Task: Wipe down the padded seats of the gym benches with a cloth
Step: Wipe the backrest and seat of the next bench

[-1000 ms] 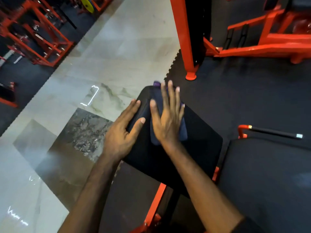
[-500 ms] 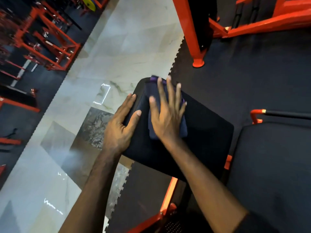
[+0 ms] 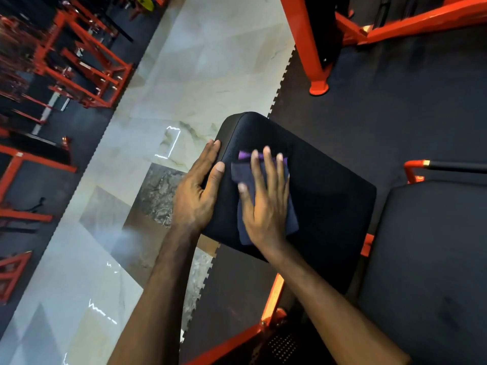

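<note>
**A:** Starting nearest the person: where do the hands sit?

**B:** Both are on the padded seat (image 3: 316, 196). The right hand (image 3: 266, 204) lies flat, fingers straight and spread, pressing the cloth (image 3: 291, 219) into the pad. The left hand (image 3: 196, 192) rests along the seat's left edge, fingers straight against its side, thumb on top, grasping nothing.

**A:** And the cloth?

**B:** Dark blue with a purple corner showing beyond the fingertips. It lies under the right palm, on the left part of the pad, just beside the left thumb.

**A:** Which way does the seat run from there?

**B:** Its long axis goes from the far-left rounded corner toward the near right. Most of the uncovered pad lies to the right of the cloth, and a little more beyond the fingertips.

**A:** So the next stroke?

**B:** My guess is a sweep rightward by the right hand, which already holds the cloth down, while the left steadies the edge.

**A:** Farther out?

**B:** Another black pad (image 3: 434, 259) at the right, then the orange frame post (image 3: 308, 48) on the dark mat.
</note>
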